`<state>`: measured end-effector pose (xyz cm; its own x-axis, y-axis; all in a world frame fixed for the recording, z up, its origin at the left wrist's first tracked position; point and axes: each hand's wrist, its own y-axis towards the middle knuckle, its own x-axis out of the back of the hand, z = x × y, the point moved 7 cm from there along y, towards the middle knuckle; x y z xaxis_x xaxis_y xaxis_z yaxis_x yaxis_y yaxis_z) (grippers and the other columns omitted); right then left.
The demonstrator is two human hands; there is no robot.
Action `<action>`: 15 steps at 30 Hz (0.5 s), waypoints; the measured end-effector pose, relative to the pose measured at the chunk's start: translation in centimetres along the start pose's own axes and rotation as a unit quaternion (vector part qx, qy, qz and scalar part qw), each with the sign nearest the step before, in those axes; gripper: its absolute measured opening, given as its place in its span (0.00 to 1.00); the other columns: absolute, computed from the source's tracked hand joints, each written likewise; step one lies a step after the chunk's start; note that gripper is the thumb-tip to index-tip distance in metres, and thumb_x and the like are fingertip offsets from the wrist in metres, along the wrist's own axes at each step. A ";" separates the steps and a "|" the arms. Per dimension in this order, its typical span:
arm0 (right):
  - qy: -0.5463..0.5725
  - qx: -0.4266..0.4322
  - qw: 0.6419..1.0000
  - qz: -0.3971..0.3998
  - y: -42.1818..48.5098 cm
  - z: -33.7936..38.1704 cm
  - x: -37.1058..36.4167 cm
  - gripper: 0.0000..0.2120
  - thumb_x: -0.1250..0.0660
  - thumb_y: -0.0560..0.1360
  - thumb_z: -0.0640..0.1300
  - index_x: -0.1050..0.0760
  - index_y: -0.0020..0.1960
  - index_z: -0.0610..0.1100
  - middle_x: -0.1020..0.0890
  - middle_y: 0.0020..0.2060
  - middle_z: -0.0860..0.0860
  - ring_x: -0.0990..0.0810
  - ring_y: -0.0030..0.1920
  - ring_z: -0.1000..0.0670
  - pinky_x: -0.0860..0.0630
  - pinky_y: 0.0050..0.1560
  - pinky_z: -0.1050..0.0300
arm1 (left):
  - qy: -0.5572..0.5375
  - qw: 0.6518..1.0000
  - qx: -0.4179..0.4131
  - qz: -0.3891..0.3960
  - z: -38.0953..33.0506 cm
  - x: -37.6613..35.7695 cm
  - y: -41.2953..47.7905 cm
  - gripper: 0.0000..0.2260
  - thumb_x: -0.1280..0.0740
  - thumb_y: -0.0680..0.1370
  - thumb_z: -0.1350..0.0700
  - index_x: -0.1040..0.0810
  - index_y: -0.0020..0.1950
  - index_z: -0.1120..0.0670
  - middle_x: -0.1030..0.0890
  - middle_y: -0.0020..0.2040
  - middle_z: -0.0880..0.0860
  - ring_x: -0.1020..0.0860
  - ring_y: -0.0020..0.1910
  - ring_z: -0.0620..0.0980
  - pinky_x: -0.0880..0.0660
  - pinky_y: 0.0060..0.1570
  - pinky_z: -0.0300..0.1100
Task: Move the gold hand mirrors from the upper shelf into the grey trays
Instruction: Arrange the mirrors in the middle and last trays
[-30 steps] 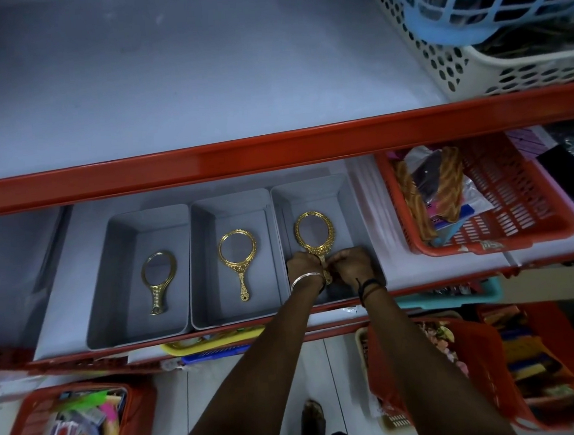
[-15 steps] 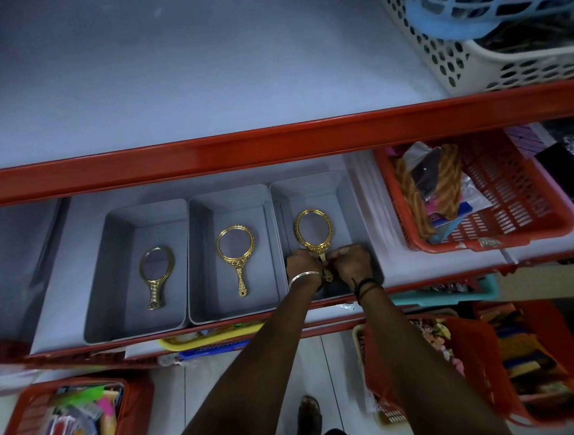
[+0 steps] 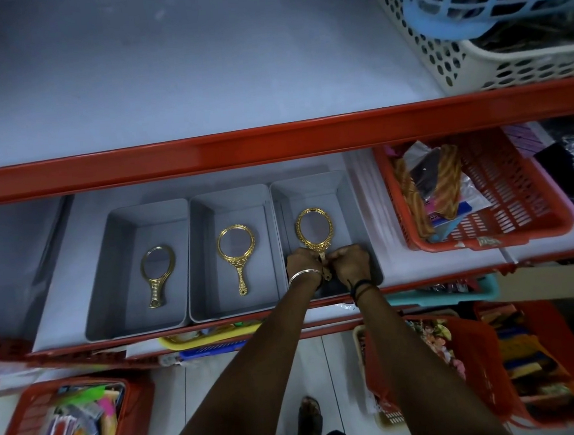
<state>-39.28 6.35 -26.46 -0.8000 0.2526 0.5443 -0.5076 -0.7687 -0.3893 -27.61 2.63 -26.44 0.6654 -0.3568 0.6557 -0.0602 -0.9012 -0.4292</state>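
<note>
Fingers of our left hand (image 3: 302,263) and right hand (image 3: 350,261) pinch the handle of the ornate oval gold hand mirror (image 3: 313,230), lying in the rightmost grey plastic tray (image 3: 353,208).

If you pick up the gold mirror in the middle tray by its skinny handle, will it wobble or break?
The middle mirror looks stiff, so it probably won't flop. Its round head is much wider than the thin handle, so it may feel top-heavy and tip. If that face is glass, a drop could crack it. It lies flat in its grey tray, so it shouldn't roll.
</note>
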 end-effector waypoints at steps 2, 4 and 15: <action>0.000 -0.003 1.000 0.001 0.0 -0.1 0.0 0.10 0.36 0.73 0.32 0.19 0.51 0.33 0.15 0.49 0.38 0.18 0.51 0.41 0.23 0.56 0.54 | 0.002 1.000 -0.001 0.012 -0.2 0.0 -0.1 0.10 0.33 0.74 0.64 0.17 0.53 0.63 0.16 0.53 0.59 0.18 0.53 0.56 0.20 0.55 0.46; 0.001 -0.006 1.000 0.002 0.0 -0.2 -0.1 0.09 0.35 0.73 0.33 0.18 0.50 0.33 0.15 0.49 0.38 0.17 0.51 0.41 0.23 0.55 0.54 | 0.005 1.000 -0.001 0.013 -0.3 0.2 -0.1 0.09 0.32 0.73 0.65 0.17 0.52 0.64 0.16 0.52 0.60 0.18 0.52 0.57 0.20 0.54 0.47; -0.020 0.059 0.998 -0.029 -1.9 2.2 1.7 0.08 0.34 0.72 0.40 0.16 0.39 0.43 0.14 0.39 0.44 0.17 0.42 0.44 0.19 0.44 0.53 | -0.023 0.996 -0.077 -0.045 -2.8 4.2 -3.4 0.10 0.36 0.76 0.65 0.20 0.55 0.66 0.18 0.55 0.64 0.20 0.55 0.61 0.23 0.55 0.47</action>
<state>-38.98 6.92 -23.18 -0.7560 0.2774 0.5929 -0.5100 -0.8173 -0.2680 -26.72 3.48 -20.52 0.7069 -0.2646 0.6560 -0.1107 -0.9574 -0.2668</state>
